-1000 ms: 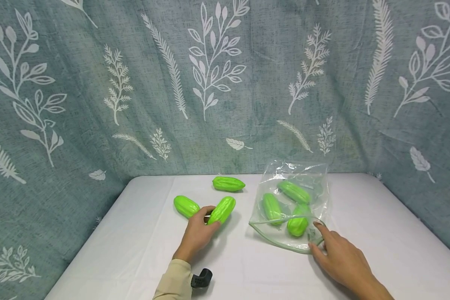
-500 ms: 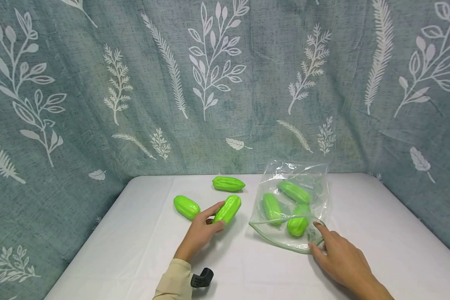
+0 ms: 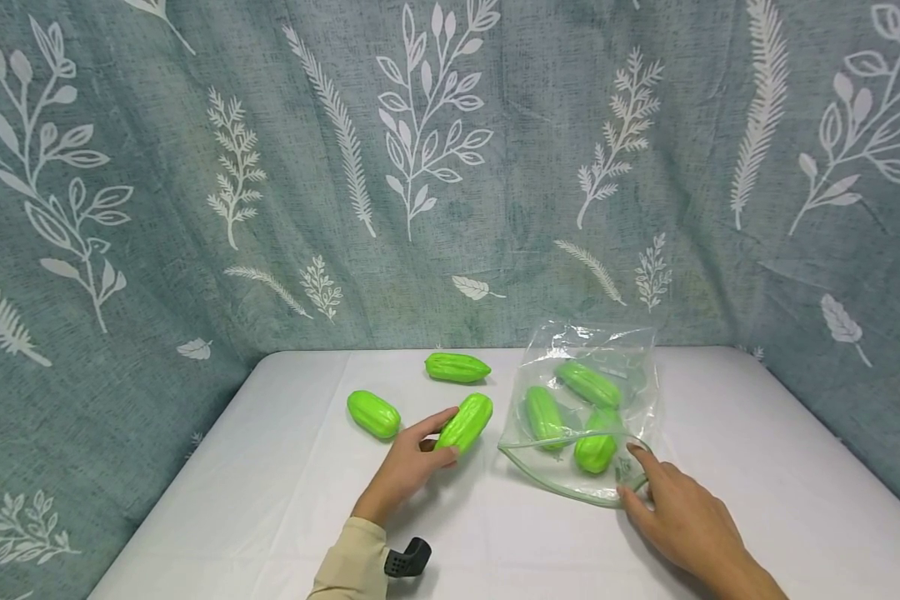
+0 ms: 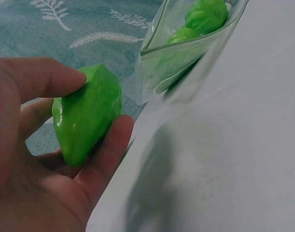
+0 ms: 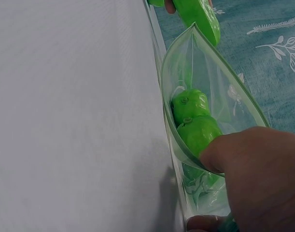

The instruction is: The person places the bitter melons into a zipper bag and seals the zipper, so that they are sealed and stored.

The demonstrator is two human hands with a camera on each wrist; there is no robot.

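My left hand (image 3: 405, 471) grips a green ribbed gourd (image 3: 467, 421) between thumb and fingers, above the white table in the head view. In the left wrist view the gourd (image 4: 87, 113) tapers to a point towards the palm. A clear zip bag (image 3: 521, 417) with a green-edged mouth lies to the right, three similar gourds (image 3: 587, 383) inside it. My right hand (image 3: 682, 512) holds the bag's near right edge, thumb and index finger spread along the rim. The right wrist view shows the mouth gaping, with a finger (image 5: 216, 153) bent over its edge.
Two more green gourds lie loose on the white table (image 3: 270, 483): one gourd (image 3: 373, 414) left of my left hand, the other gourd (image 3: 457, 367) near the back edge. A patterned grey-green curtain (image 3: 450, 275) hangs behind and along both sides.
My left hand has moved a little to the right with the gourd, away from the loose gourd on the left. My right hand and the bag have stayed in place.
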